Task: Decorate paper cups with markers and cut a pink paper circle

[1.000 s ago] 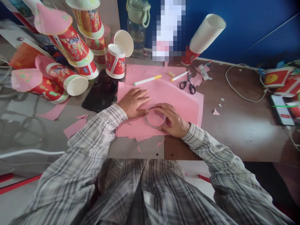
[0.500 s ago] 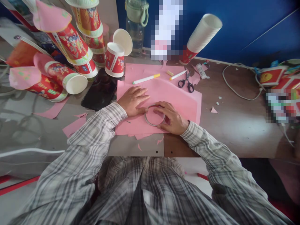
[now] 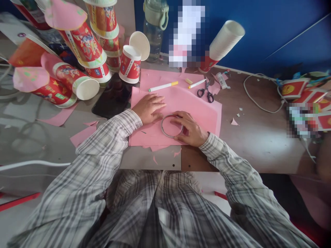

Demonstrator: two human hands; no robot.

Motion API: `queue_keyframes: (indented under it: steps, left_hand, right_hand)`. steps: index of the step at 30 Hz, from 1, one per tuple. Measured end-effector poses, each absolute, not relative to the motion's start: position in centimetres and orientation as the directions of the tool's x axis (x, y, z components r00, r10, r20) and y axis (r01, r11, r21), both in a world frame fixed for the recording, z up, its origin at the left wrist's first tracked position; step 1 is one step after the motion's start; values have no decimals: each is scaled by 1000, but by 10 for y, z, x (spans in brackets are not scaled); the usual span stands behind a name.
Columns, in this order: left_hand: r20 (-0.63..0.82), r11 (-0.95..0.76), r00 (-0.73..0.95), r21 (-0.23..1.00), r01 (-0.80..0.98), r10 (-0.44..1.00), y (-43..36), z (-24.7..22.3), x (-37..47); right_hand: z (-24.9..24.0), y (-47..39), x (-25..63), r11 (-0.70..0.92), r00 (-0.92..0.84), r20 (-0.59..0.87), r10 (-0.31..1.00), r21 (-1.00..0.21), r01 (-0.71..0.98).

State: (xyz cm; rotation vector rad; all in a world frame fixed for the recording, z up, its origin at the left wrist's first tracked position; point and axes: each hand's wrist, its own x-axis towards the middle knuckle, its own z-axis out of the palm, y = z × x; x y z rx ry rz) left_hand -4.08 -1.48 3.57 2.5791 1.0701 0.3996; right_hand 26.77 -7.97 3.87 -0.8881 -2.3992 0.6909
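Pink paper sheets (image 3: 201, 127) lie on the table in front of me. My left hand (image 3: 149, 108) rests flat on the paper with its fingers spread, its thumb near a round ring (image 3: 163, 130). From the right side, my right hand (image 3: 190, 129) grips the ring's edge, which lies flat on the paper. Beyond my hands are a green-tipped marker (image 3: 162, 86), a yellow-tipped marker (image 3: 197, 83) and dark-handled scissors (image 3: 206, 92). A glue stick (image 3: 221, 81) lies right of the scissors.
Red paper cups (image 3: 130, 64) and pink-topped cup stacks (image 3: 82, 44) stand at the left, near a black phone (image 3: 111, 100). Behind are a water bottle (image 3: 155, 31) and a tall stack of cups (image 3: 223, 43). A white cable (image 3: 249, 100) curves at the right.
The whole view has shifted slightly. My left thumb has moved a little away from the ring, while my right hand stays at its right edge.
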Motion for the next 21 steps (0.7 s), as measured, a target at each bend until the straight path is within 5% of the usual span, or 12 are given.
queue_keyframes:
  steps: [21]
  left_hand:
    - [122,-640,656,410,650,745,-12,39,-37]
  right_hand:
    - [42,-77,269,644,-686,217,695,-613,459]
